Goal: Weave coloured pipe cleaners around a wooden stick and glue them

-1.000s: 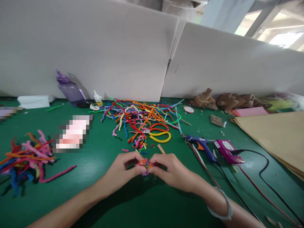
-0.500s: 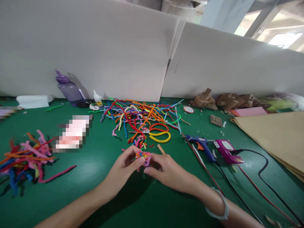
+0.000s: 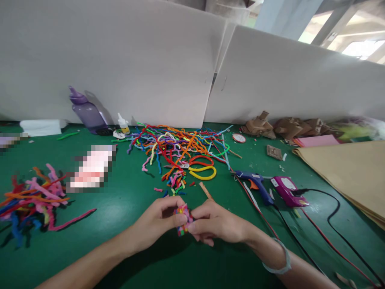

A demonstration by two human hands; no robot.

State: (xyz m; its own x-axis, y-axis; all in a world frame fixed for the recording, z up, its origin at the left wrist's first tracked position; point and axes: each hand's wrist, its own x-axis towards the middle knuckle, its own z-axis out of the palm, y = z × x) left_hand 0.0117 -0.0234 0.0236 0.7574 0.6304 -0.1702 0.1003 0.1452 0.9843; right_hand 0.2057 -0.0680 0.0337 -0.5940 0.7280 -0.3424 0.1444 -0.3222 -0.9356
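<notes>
Green tabletop (image 3: pixel 120 208), read from left to right. Left: a pile of fuzzy stems (image 3: pixel 39 192) lies well in from the far edge; a purple bottle (image 3: pixel 88 114) stands at that edge, before the white partition (image 3: pixel 120 60). Centre: the left hand (image 3: pixel 158 216) pinches the small multicoloured piece (image 3: pixel 181 230) between thumb and fingers, midway across the tabletop and toward its near side; whether the piece touches the surface cannot be told. Beyond it, a tangle of stems (image 3: pixel 177 140) reaches nearly to the far edge, with scissors (image 3: pixel 203 173) at its near side. The right hand (image 3: pixel 221 222) grips the same piece from the right, thumb against it, lower fingers curled below. The step in hand is judged to be two-handed pressing or turning of this piece; the next move calls for a steady left pinch while the right fingertips adjust its side, without crushing it. Right: a blue glue gun (image 3: pixel 255 186) beside a magenta device (image 3: pixel 288 192), then brown sheets (image 3: pixel 345 168), the tabletop's right edge being out of view
</notes>
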